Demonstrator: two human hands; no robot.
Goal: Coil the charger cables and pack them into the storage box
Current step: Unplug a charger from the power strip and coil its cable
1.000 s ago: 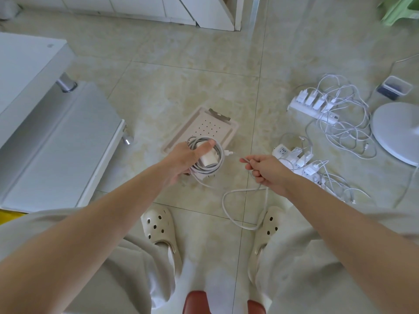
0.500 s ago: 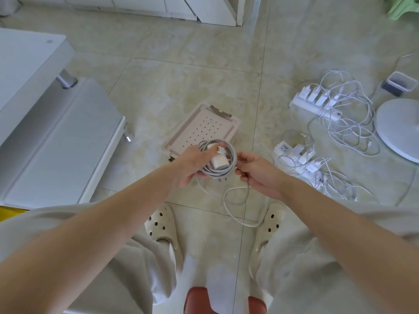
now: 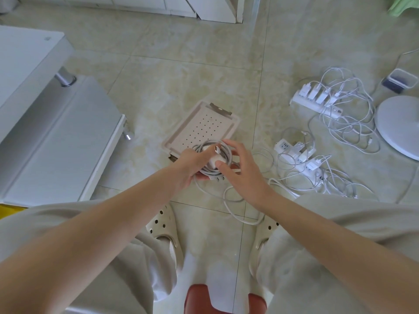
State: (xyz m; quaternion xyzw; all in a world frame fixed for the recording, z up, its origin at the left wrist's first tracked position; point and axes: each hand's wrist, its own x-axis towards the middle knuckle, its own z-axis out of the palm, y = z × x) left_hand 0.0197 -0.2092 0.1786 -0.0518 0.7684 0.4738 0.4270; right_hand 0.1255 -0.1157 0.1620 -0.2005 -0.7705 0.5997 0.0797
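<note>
Right of centre, a far power strip [image 3: 317,103] and a near power strip [image 3: 301,155] lie on the floor [image 3: 181,71], both loaded with white chargers and tangled leads. A round white base [image 3: 399,130] sits at the right edge and a low white cabinet [image 3: 56,137] at the left.

My left hand [image 3: 190,164], at centre frame, grips the coiled cable [image 3: 224,150] and its charger brick [image 3: 213,159], fingers curled under the loops. My right hand [image 3: 244,175] is spread, fingers straight, thumb pressing the coil's near side. A loose cable tail [image 3: 229,200] hangs to the floor.

The storage box [image 3: 204,125], beige with a perforated base, lies just behind the coil, and my hands hide its near edge. A small clear tub [image 3: 400,81] sits upper right.
</note>
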